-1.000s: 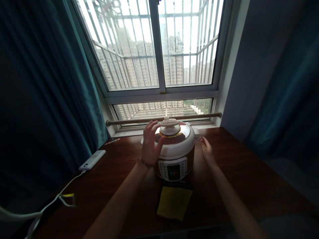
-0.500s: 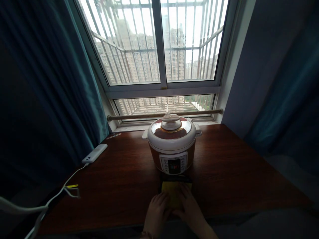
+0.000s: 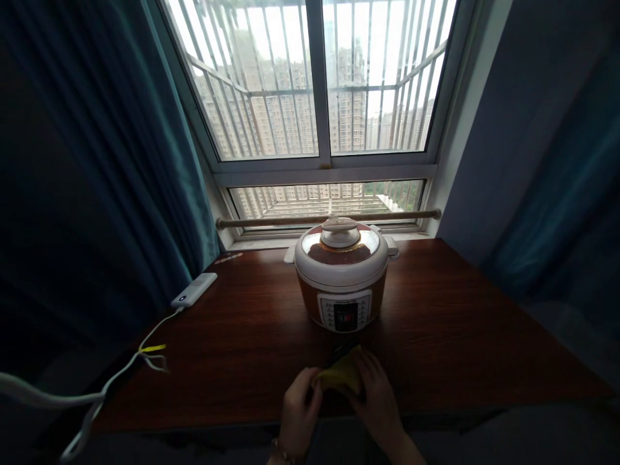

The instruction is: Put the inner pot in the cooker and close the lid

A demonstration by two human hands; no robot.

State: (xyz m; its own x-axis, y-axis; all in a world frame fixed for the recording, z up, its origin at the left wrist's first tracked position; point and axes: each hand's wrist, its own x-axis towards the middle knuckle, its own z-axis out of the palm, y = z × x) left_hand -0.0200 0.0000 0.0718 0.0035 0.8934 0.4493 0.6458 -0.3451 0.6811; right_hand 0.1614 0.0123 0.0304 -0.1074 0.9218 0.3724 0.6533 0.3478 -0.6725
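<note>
A yellow cloth (image 3: 341,374) is bunched between my two hands at the front of the wooden table. My left hand (image 3: 301,402) pinches its left edge between thumb and fingers. On the other side, my right hand (image 3: 375,394) is closed over the cloth's right part, with some fingertips hidden by the fold. Just beyond the cloth lies a dark, flat thing (image 3: 345,351), too dim to name. Behind it stands an electric pressure cooker (image 3: 341,278), white and brown, with its lid on and its lit display facing me.
A white power strip (image 3: 194,290) lies at the table's left, its white cable (image 3: 121,378) running to the lower left with a yellow tag on it. Blue curtains (image 3: 159,161) hang at the left. A barred window (image 3: 324,165) is behind the wooden table (image 3: 445,336).
The yellow cloth lay flat under both hands; now it is lifted and folded up between them. My left hand has changed from lying on it to pinching it. The view has shifted slightly.
</note>
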